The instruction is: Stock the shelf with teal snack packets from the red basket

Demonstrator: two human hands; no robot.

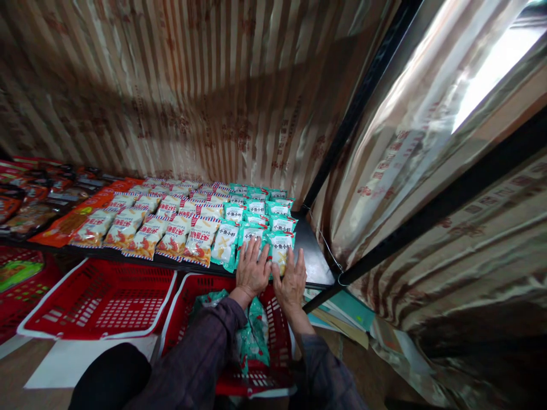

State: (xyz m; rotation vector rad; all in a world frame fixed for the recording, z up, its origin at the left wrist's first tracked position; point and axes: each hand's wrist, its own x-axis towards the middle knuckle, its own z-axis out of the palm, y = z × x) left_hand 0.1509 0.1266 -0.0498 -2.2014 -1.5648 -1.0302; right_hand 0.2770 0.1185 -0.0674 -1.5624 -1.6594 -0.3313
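Note:
My left hand point(252, 267) lies with fingers spread over the lower part of a green-and-white snack bag point(253, 232) in the front row. To its right, my right hand point(291, 285) rests with fingers apart at the lower right of another green snack bag point(281, 245), its thumb against the bag's bottom. Both hands look open, palms down. More green bags point(257, 207) lie in rows behind. Below my forearms, a red basket point(179, 310) holds loose green snack bags point(256, 336), partly covered by my left sleeve.
White-and-orange snack bags point(145, 234) fill the black shelf's middle, with orange point(68, 219) and dark packs point(32, 219) farther left. Another red basket point(106, 327) stands below. A black post point(342, 139) rises at the shelf's right end; striped sheeting point(192, 85) hangs behind.

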